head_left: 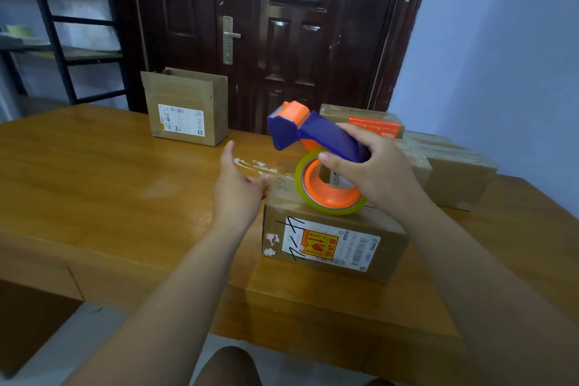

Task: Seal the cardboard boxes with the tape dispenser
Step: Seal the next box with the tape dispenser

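Grips the tape dispenser (313,135) by its blue handle with the right hand (372,175), fingers curled over the top, thumb below. Holds it tilted, orange-capped head raised toward the door (282,25), yellowish tape roll (332,202) on its orange hub low over the top of the nearest cardboard box (332,247); cannot tell whether roll and box touch. Reaches forward with the left hand (238,188), open, thumb lifted apart, fingers straight with their tips at that box's far left corner. Shows a crinkled strip of clear tape (257,166) just beyond those fingertips; cannot tell whether any finger touches it.

Finds the nearest box close to the front edge of the wooden table (109,191), a white shipping label with an orange sticker and black pen strokes on its near face. Finds 1 more box (188,110) standing upright at the far edge, label facing the camera. Finds more brown boxes (457,175) grouped to the right, behind the right hand, 1 of them (360,117) with an orange label. Ends with a black metal shelf rack (56,41) at the far left.
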